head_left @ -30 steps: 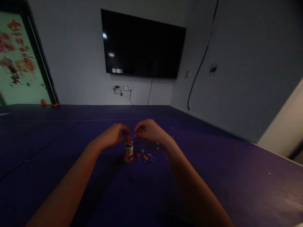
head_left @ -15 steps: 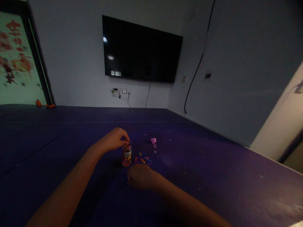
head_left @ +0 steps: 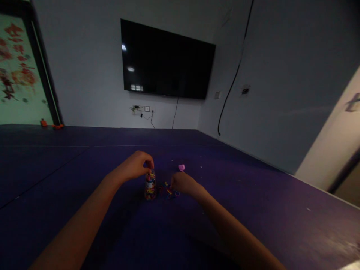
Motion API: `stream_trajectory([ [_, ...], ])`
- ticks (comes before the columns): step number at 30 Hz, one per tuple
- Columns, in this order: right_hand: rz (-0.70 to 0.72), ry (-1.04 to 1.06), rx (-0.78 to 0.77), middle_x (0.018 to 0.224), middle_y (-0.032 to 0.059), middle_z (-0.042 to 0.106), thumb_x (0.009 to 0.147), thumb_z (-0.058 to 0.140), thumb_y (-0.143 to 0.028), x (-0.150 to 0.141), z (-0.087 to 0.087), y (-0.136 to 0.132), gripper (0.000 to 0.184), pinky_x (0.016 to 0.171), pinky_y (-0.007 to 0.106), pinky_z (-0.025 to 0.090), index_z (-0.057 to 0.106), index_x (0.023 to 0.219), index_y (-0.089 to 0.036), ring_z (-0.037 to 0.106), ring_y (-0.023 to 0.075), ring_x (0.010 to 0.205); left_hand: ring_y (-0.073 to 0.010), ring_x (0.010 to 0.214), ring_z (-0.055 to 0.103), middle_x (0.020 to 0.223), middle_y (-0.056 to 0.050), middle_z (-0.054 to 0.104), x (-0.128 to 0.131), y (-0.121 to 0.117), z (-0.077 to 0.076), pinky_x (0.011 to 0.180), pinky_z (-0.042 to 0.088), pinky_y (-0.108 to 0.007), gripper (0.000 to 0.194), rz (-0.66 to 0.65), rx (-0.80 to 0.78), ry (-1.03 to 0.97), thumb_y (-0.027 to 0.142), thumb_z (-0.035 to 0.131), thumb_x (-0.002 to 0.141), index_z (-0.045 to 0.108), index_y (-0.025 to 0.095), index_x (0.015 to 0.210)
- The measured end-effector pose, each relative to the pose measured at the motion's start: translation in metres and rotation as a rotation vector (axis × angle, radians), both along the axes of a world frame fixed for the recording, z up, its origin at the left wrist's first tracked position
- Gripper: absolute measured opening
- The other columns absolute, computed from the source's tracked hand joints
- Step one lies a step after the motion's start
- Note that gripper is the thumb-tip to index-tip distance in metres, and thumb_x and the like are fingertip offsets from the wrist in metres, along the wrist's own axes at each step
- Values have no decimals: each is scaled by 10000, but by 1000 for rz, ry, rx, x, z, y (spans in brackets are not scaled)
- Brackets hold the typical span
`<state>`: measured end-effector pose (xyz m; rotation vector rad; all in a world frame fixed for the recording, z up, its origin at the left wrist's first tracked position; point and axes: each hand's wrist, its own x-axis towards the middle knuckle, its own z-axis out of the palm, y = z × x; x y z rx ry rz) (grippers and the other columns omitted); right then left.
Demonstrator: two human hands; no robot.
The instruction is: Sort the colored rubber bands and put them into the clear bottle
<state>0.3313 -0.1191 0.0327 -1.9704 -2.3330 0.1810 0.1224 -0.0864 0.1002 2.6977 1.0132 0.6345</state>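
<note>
A small clear jar [head_left: 150, 186] filled with colourful little bands stands on the dark purple table [head_left: 253, 210]. My left hand [head_left: 137, 165] is closed around the jar's top. Right of the jar lies a small heap of loose colourful bands [head_left: 167, 191]. My right hand [head_left: 184, 183] hovers over that heap with its fingers curled down onto the bands; what they pinch is hidden. A pink lid [head_left: 181, 167] lies just beyond my right hand.
A black screen [head_left: 167, 62] hangs on the far wall above a socket strip with cables [head_left: 142, 110]. A door with red decorations [head_left: 17, 71] is at the left. Small orange items [head_left: 50, 124] sit at the table's far left edge.
My right hand left the jar's mouth, dropped toward me, then moved forward onto the heap of bands. The pink lid came into sight. My left hand stayed on the jar.
</note>
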Motion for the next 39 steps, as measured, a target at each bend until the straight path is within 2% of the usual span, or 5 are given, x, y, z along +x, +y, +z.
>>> stream_trajectory([
  [8, -68, 51, -249, 587, 87, 667, 620, 540, -29, 19, -3, 11, 167, 491, 205, 432, 680, 649, -114, 633, 168, 555, -138, 712, 616, 700, -7, 689, 2, -7, 4, 692, 437, -246, 170, -38, 8, 13, 61, 547, 617, 667, 179, 641],
  [16, -62, 544, -179, 672, 47, 666, 693, 528, -85, 8, -19, 22, 192, 543, 208, 467, 654, 834, -118, 619, 130, 596, -137, 704, 628, 715, -4, 701, 4, -9, 1, 678, 444, -235, 158, -87, -115, 43, 127, 535, 689, 677, 179, 735],
  [25, 471, 184, -5, 941, 62, 641, 501, 775, -304, 19, -25, 23, 526, 741, 272, 406, 650, 990, -156, 562, 212, 895, -148, 709, 633, 777, -38, 710, 4, -16, 5, 670, 453, -251, 187, -132, -233, 46, 320, 564, 762, 671, 171, 800],
  [34, 354, 226, 95, 882, 59, 648, 685, 618, -122, 5, -41, 26, 260, 722, 239, 398, 674, 937, -152, 563, 163, 834, -155, 739, 638, 773, -31, 711, 3, -14, 4, 690, 456, -251, 134, -101, -227, 47, 260, 604, 721, 672, 168, 791],
  [39, 299, 164, 136, 795, 71, 656, 701, 473, -19, 1, -48, 30, 274, 676, 228, 399, 673, 862, -114, 578, 147, 751, -149, 701, 638, 725, -27, 705, 4, -17, 6, 678, 463, -249, 120, -121, -233, 39, 239, 583, 736, 670, 161, 766],
])
